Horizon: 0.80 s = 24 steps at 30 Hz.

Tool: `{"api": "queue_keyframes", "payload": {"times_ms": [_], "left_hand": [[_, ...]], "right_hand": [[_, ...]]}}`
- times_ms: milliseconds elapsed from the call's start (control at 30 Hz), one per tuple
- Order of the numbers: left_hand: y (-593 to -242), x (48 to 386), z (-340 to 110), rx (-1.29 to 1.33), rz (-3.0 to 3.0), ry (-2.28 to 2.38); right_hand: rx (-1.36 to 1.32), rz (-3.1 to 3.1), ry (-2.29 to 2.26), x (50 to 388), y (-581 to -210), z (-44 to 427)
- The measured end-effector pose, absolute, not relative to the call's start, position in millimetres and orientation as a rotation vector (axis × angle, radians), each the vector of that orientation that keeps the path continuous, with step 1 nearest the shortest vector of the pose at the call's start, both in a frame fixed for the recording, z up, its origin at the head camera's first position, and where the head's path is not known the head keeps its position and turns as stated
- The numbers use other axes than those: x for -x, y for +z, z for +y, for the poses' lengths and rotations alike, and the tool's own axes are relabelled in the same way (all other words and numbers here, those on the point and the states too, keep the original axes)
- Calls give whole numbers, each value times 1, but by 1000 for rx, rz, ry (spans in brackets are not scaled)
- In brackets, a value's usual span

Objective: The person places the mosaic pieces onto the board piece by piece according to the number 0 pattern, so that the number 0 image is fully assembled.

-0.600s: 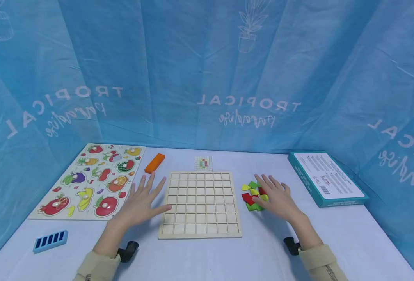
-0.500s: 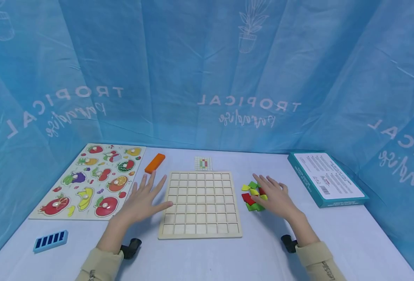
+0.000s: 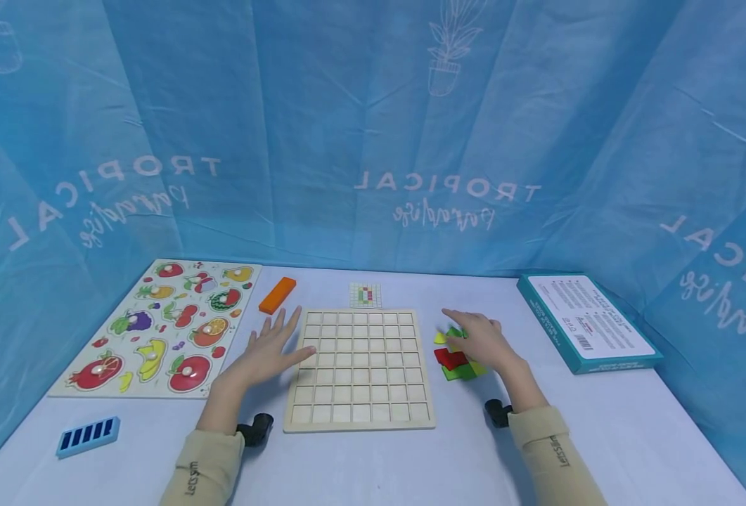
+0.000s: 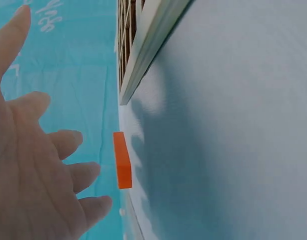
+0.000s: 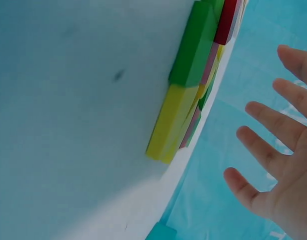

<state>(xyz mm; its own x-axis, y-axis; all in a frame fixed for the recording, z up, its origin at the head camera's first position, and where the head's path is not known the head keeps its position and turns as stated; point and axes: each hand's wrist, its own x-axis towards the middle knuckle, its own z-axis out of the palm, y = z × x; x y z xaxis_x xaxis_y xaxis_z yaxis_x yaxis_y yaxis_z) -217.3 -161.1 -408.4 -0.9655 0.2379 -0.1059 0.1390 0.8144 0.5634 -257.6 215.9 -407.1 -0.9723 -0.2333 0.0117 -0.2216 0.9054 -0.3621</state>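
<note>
- Left hand (image 3: 270, 357): grip wide, empty, at the left edge of the board (image 3: 361, 377).
- Right hand (image 3: 483, 341): grip wide, empty, above the tiles (image 3: 453, 359).
- Tiles: on the counter (image 3: 360, 469), right of the board, presumably for short reach.

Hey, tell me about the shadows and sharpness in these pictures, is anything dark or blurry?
Head view: fairly even light, the board sharp, small print on the box unreadable; left wrist view: a dark, finger-edged shadow across the tablecloth beside the orange block; right wrist view: bluish shade over much of the tablecloth, paler below the coloured tiles, with a small blurry smudge.
</note>
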Motion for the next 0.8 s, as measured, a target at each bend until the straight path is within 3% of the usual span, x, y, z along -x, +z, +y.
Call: {"api": "queue_keyframes", "payload": {"times_ms": [800], "left_hand": [[-426, 220, -170, -288, 2596, 1041]], "right_hand": [[203, 2909, -554, 278, -410, 192]]}}
